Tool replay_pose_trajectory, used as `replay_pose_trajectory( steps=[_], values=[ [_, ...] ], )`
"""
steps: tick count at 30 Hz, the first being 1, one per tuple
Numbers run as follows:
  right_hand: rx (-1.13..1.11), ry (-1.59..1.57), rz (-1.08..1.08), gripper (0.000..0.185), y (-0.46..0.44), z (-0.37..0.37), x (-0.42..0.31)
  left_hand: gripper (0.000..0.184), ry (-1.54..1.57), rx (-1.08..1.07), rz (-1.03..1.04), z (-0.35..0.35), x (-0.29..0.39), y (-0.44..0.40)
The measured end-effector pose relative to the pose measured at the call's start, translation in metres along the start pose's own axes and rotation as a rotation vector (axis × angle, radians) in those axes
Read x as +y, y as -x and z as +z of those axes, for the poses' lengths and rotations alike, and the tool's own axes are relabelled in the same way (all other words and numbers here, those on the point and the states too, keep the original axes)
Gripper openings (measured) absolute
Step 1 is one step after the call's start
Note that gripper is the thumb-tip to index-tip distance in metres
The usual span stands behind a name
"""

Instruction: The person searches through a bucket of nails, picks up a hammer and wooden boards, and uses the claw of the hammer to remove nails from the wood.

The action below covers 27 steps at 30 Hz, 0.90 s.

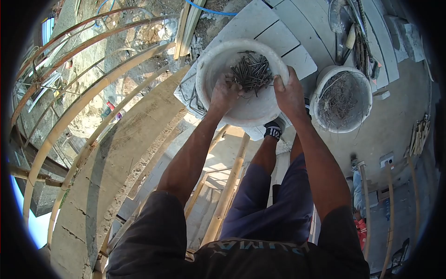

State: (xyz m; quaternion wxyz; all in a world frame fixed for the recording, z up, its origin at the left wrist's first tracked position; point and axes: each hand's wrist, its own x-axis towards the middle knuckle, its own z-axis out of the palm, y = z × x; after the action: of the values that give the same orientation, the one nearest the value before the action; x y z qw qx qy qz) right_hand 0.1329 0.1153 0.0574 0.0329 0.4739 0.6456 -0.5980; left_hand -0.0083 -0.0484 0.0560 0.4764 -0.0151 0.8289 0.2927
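Observation:
A round whitish bucket (pixel 260 114) is held in front of me, with a pile of dark nails (pixel 252 72) inside it. My right hand (pixel 288 93) grips the bucket's right rim, thumb inside and fingers outside. Inside the bucket, at the left edge of the nails, is my left hand (pixel 225 93); its fingers are curled together, and what they hold, if anything, is too small to make out.
A second bucket (pixel 367 111) with tangled wire stands to the right, hand tools (pixel 351 37) above it. Pale boards (pixel 302 60) lie beneath the held bucket. Curved bamboo strips (pixel 88 95) and a concrete ledge (pixel 111 162) are left. A person in red (pixel 360 232) is lower right.

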Motion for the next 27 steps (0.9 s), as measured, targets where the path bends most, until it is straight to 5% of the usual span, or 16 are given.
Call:
replay_pose_trajectory(
  steps=[8,14,17,20,27],
  values=[
    [0.02,-0.017,-0.042,0.033,-0.001,0.003,0.004,0.033,-0.388,0.203,-0.101,0.023,-0.023,-0.026],
    [0.022,-0.043,-0.036,0.033,0.0,0.003,0.003,0.043,-0.209,0.282,-0.159,0.059,-0.008,-0.032],
    [-0.021,-0.045,0.003,0.039,0.0,-0.001,-0.002,0.045,-0.213,0.174,0.169,0.065,-0.004,-0.007],
    [0.001,-0.013,-0.025,0.039,0.001,-0.002,-0.004,0.039,-0.176,0.121,0.212,0.068,-0.025,-0.004],
    [0.003,0.007,-0.016,0.032,-0.001,0.0,-0.002,0.03,-0.549,0.245,-0.07,0.037,0.002,-0.025]
  ],
)
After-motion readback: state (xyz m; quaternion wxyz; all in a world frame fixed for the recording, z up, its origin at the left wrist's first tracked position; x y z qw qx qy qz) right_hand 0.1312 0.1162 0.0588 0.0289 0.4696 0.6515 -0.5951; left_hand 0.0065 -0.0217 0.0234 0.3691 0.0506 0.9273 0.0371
